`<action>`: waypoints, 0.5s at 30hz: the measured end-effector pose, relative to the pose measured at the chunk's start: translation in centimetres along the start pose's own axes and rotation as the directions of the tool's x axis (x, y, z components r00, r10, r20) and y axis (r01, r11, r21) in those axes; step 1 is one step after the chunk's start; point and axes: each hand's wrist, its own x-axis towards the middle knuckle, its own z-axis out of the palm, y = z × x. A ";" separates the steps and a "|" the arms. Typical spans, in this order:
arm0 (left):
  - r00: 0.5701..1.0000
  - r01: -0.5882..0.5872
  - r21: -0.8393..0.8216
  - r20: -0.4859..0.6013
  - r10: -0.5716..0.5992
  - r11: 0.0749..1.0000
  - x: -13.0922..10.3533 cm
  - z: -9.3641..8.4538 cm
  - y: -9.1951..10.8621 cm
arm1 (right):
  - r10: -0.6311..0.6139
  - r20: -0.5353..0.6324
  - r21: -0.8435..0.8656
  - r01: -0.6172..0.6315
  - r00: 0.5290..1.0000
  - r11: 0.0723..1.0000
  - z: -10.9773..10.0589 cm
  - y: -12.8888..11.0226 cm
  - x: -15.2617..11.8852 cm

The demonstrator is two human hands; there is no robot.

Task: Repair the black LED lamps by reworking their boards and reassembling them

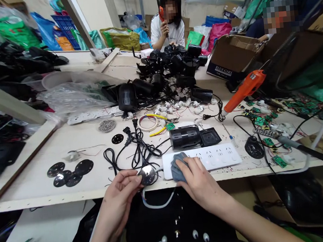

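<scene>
Between the thumb and fingers of my left hand (121, 189) is a shiny round metal disc (148, 175), held at the table's front edge. My right hand (199, 178) is closed over a crumpled grey cloth (177, 167), which lies against the left end of a white power strip (219, 156). A white cable (160, 206) loops below the edge between the hands. Behind the strip lies a black cylindrical housing (185, 137) beside a square black part (210, 136). Several dark discs (84, 167) lie flat to the left, and black power cords (137, 147) are tangled behind my left hand.
An orange electric screwdriver (243, 90) hangs at the right, above green circuit boards (267, 142). A soldering iron (302, 148) rests in a coil holder. Black housings (158, 80) are heaped at the back. Screws fill a round dish (107, 126). A person (167, 30) sits opposite.
</scene>
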 end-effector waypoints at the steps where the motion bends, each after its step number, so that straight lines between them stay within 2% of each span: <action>1: 1.000 -0.001 0.000 0.005 0.001 1.000 0.0 0.0 0.0 | -0.025 -0.036 -0.010 0.025 0.999 1.000 0.3 0.2 -0.2; 5: 1.000 -0.014 -0.002 0.014 0.014 1.000 0.0 -0.1 -0.1 | -0.206 -0.211 -0.127 0.182 0.956 0.975 1.4 0.5 -1.2; 7: 1.000 -0.018 0.000 0.012 0.018 1.000 0.0 -0.2 -0.2 | -0.310 -0.218 -0.180 0.274 0.925 0.945 1.5 0.3 -1.8; 9: 1.000 -0.018 0.000 0.012 0.018 1.000 0.0 -0.2 -0.3 | -0.383 -0.148 -0.186 0.355 0.912 0.916 1.3 0.1 -2.5; 12: 1.000 -0.019 0.005 0.010 0.019 1.000 0.1 -0.2 -0.4 | -0.359 -0.027 -0.153 0.351 0.933 0.924 0.8 -0.1 -3.7; 15: 1.000 -0.016 0.006 0.011 0.015 1.000 0.1 -0.2 -0.4 | -0.206 -0.004 -0.117 0.204 0.978 0.972 0.2 0.1 -4.8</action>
